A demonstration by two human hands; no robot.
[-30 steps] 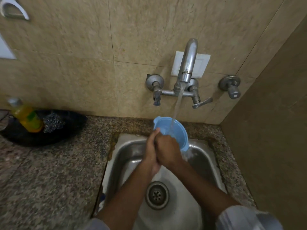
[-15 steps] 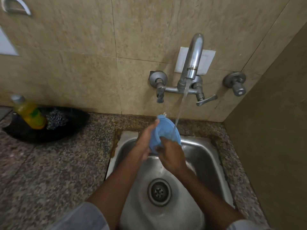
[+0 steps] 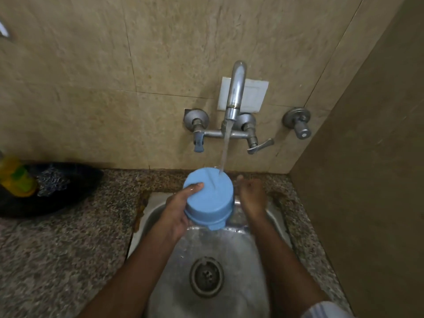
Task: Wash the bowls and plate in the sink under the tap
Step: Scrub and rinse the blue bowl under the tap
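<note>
A blue plastic bowl [image 3: 210, 198] is held upside down over the steel sink [image 3: 156, 216], its flat base turned up toward me. Water from the tap [image 3: 235, 92] hits the far edge of that base. My left hand [image 3: 176, 210] grips the bowl from the left, thumb lying on the base. My right hand [image 3: 252, 196] is just right of the bowl, apart from it, fingers loosely curled and holding nothing. No other bowl or plate shows in the sink.
The sink drain [image 3: 206, 276] lies below the bowl. On the speckled granite counter [image 3: 68, 249] at left sits a black dish [image 3: 59, 191] with a steel scrubber [image 3: 51, 180] and a yellow soap bottle [image 3: 17, 177]. A wall closes in on the right.
The bowl has been turned over from rim-up to base-up under the water. My right hand has let go of it and moved to the right.
</note>
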